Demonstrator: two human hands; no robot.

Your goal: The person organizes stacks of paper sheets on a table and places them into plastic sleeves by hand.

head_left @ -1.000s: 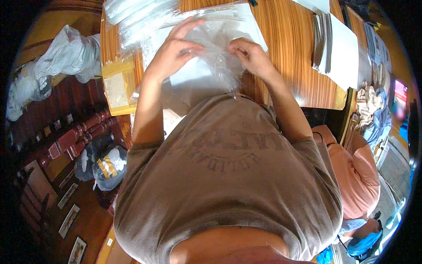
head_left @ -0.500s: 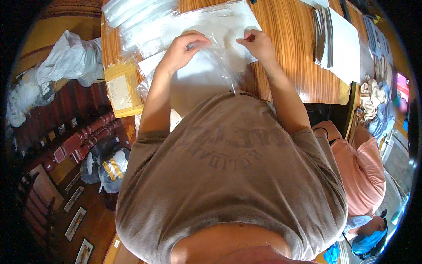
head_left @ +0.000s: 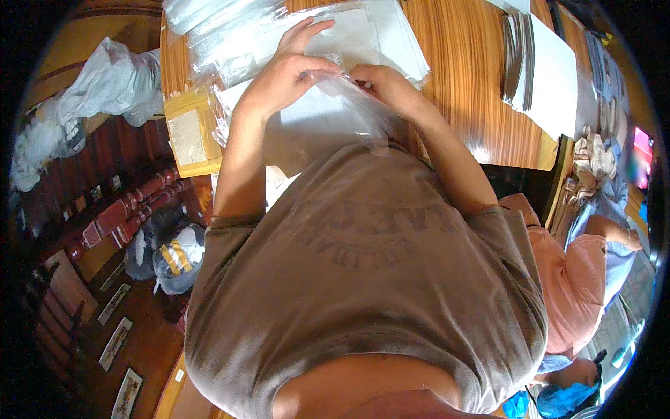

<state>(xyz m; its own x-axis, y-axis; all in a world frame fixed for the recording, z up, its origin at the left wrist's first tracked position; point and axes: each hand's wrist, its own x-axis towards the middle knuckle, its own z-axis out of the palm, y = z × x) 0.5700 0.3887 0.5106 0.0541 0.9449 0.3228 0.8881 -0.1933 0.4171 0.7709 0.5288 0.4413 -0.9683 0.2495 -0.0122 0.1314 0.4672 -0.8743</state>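
Observation:
A clear plastic bag lies over a white sheet in front of my chest. My left hand pinches the bag's upper edge between thumb and index finger, its other fingers stretched away. Close beside it, my right hand has its fingers curled together at the same edge; its fingertips are partly hidden. Beyond both hands, more white sheets lie flat, partly under clear plastic. Stacked clear plastic sleeves cover the far left of the table.
The striped wooden table carries a stack of white sheets at right. A yellow-taped cardboard piece sits at its left edge. White plastic bags hang over a dark red railing at left. Someone in salmon-coloured clothing is at my right.
My right hand has moved left to the bag's edge, next to my left hand. The left hand's outer fingers have lifted and spread. The person at right has shifted an arm.

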